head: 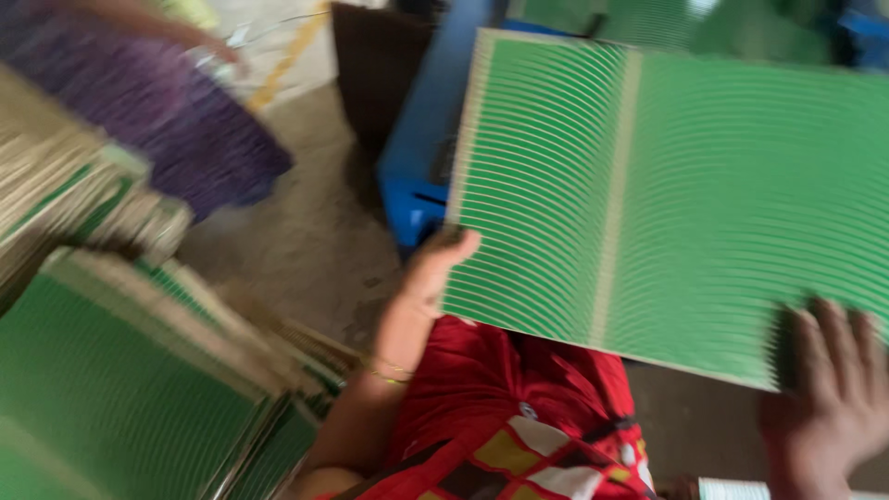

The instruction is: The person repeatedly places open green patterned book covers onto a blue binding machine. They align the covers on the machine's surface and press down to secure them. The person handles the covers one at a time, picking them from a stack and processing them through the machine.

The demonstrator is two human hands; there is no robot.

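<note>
I hold up a fanned stack of green sheets (667, 185) with pale curved edges and a pale stripe down the middle. My left hand (435, 268) grips its lower left edge, thumb on top. My right hand (833, 398) holds the lower right corner, fingers spread over the green face. The stack tilts above my lap, which is covered in red patterned cloth (500, 417). The picture is blurred by motion.
Piles of the same green sheets (120, 370) lie at the lower left, with more stacked behind (65, 185). A person in purple cloth (157, 102) sits at the upper left. A blue machine frame (426, 139) stands behind the held stack, on a concrete floor (315, 222).
</note>
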